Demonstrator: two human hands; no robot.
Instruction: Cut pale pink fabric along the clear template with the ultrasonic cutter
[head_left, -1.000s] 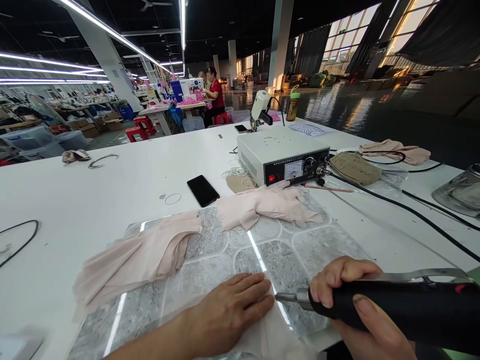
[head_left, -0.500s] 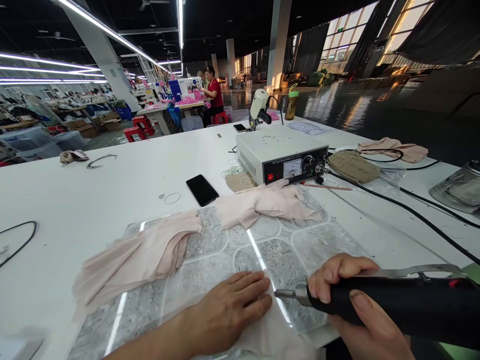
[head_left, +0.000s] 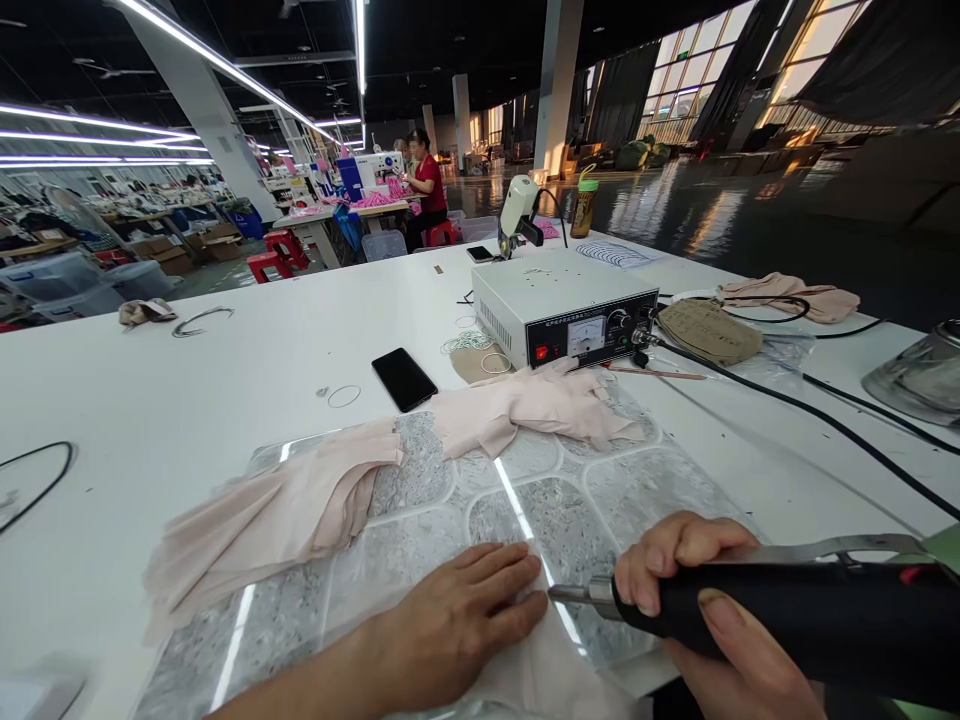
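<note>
My left hand (head_left: 465,625) lies palm down with its fingers stretched out, pressing a thin pale pink fabric piece (head_left: 551,670) onto the glossy grey patterned mat (head_left: 637,490). In my right hand (head_left: 720,600) is a black ultrasonic hand tool (head_left: 810,615) with a metal lever along its top. The fingers wrap round its front end. Its narrow metal tip points left, close by the left fingertips. Whether the tip touches the fabric I cannot tell. A fanned stack of pale pink fabric pieces (head_left: 285,510) lies at the left, and more crumpled fabric (head_left: 532,405) lies at the mat's far side.
Behind the mat stand a control box (head_left: 566,305) with a dial and a black phone (head_left: 403,379). A black cable (head_left: 795,405) crosses the right side, near a glass jar (head_left: 919,375). Further off, a person in red (head_left: 427,185) sits at a sewing machine.
Both hands stay almost in place. The tool's tip has dropped very slightly; the fabric pieces lie as before.
</note>
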